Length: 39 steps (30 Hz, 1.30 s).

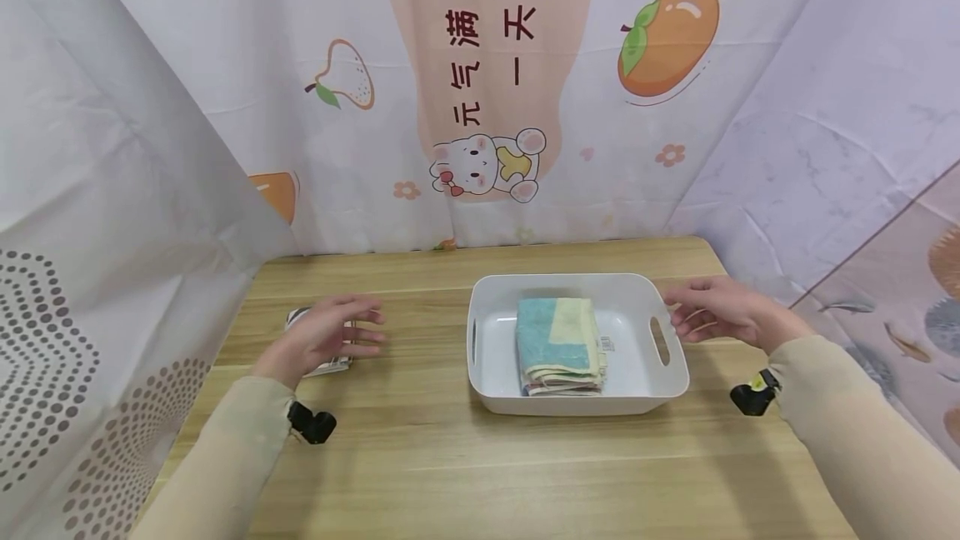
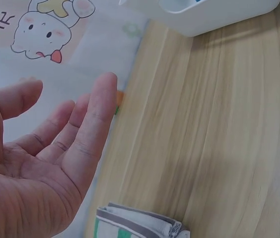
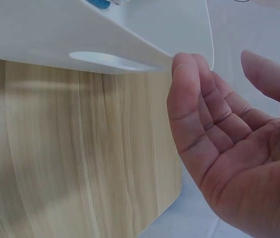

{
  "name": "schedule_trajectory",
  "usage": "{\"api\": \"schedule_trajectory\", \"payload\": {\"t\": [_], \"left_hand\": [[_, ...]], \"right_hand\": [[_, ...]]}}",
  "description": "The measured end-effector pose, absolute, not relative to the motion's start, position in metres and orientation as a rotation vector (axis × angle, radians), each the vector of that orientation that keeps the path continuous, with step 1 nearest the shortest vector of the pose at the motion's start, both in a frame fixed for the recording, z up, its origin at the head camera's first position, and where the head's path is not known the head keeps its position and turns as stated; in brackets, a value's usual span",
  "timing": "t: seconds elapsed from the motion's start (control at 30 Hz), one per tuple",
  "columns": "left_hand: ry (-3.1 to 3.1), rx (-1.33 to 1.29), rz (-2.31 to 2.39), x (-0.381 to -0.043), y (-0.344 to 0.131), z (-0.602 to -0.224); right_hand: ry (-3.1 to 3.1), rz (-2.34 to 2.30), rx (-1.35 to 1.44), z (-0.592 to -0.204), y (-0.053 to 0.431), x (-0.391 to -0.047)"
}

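A white plastic basket (image 1: 487,405) with oval handle holes stands right of the middle of the wooden table. Inside it lies a stack of folded towels (image 1: 555,340), the top one blue and cream. My right hand (image 1: 716,311) is beside the basket's right end, fingers loosely bent and holding nothing; in the right wrist view its fingertips overlap the basket's rim. On the left, my left hand (image 1: 326,336) hovers with relaxed, spread fingers and an empty palm. Partly hidden beneath it in the head view is a folded striped towel (image 2: 135,223), white with grey and green.
The wooden table (image 1: 420,473) ends at a printed curtain (image 1: 345,148) along the back. More hanging cloth closes in the left (image 1: 90,190) and right (image 1: 795,123) sides. Each wrist carries a small black camera.
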<state>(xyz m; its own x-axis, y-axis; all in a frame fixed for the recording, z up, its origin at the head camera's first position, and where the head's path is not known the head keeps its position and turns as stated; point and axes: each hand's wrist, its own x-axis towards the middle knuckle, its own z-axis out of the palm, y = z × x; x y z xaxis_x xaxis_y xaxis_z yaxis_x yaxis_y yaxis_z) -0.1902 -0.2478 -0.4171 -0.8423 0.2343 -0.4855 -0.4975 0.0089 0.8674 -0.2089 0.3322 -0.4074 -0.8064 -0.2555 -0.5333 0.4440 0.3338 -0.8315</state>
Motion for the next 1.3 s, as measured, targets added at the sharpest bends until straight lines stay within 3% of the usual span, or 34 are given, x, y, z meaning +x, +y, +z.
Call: {"api": "schedule_trajectory", "payload": {"t": [1.3], "left_hand": [[1.697,-0.375,2.071,-0.187,-0.321,-0.426]], "right_hand": [[1.983,-1.53,0.162,-0.442,0.341,-0.202]]}}
